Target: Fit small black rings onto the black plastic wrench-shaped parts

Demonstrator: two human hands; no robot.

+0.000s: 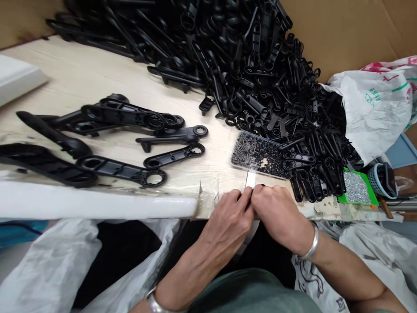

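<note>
At the front edge of the worktable (215, 184), my left hand (230, 215) and my right hand (276, 213) are pressed together, fingers closed. A bit of black shows by the right fingers; whatever they hold is mostly hidden. A white strip (250, 178) runs under the hands. Just beyond them lies a clear shallow tray (236, 164) of small black pieces. Long black plastic arm-like parts with ringed ends, such as this ribbed one (122, 169), lie to the left. Short black parts (304, 184) are lined up right of the tray.
A large heap of black plastic parts (228, 56) covers the back and right. Farther right are a green tray (368, 191) of small silvery pieces, a blue basket (376, 180) and a white sack (371, 113). White foam (97, 202) lines the left front edge.
</note>
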